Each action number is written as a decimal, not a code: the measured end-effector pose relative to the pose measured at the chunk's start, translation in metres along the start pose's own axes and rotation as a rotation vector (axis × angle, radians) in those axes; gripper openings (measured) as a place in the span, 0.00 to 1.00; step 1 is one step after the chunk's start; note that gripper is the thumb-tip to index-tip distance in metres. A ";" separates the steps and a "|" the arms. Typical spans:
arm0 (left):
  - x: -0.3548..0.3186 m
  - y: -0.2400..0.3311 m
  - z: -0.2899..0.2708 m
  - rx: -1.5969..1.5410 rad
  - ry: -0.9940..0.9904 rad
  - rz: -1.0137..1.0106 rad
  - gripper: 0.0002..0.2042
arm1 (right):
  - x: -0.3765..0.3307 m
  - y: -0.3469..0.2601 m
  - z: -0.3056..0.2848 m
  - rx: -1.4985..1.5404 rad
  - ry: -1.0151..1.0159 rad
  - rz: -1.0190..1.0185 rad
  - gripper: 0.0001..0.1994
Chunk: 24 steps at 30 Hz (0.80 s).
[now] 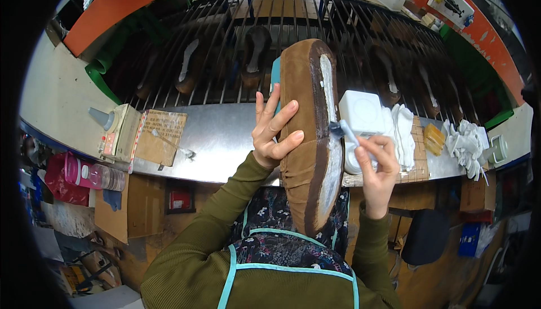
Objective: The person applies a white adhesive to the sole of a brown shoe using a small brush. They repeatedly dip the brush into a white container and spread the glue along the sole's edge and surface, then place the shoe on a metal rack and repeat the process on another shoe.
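Shoe [298, 78], brown, sole side turned to the right: where do you have it?

Just right of my left fingers [284, 118], in the air across the near edge of the counter [217, 140]. They're spread and curved, thumb and fingertips pressed to its brown side; how they hold its far side I can't tell

And the right ones?

My right fingers [365, 165] are pinched closed on a small brush [349, 132]. Its dark bristles touch the white coating [327, 86] along the sole, just left of those fingertips

What sits around them?

Beyond my right fingers stands a squarish white container [360, 112]; white cloth [403, 134] lies to their right, with a yellowish block [434, 139] past it. Left of my left fingers, well apart, a flat piece of cardboard [170, 120] carries a thin stick-like tool [170, 141]. Farther out, past both sets of fingertips, I see other shoes [258, 50] lying on a barred rack [220, 44]
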<state>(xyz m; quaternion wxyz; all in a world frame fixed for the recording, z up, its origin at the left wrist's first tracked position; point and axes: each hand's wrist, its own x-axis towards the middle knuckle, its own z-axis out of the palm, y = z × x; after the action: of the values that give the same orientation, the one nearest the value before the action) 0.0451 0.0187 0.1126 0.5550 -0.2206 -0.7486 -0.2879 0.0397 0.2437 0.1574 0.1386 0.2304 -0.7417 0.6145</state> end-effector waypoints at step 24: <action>-0.032 -0.019 0.015 0.151 -0.019 0.053 0.20 | -0.030 0.010 0.020 -0.117 0.091 0.100 0.09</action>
<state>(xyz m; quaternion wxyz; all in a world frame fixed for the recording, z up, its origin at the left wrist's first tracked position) 0.0314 0.0148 0.0751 0.5706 -0.2006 -0.7672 -0.2134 0.0619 0.2313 0.1296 0.1548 0.1565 -0.7799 0.5860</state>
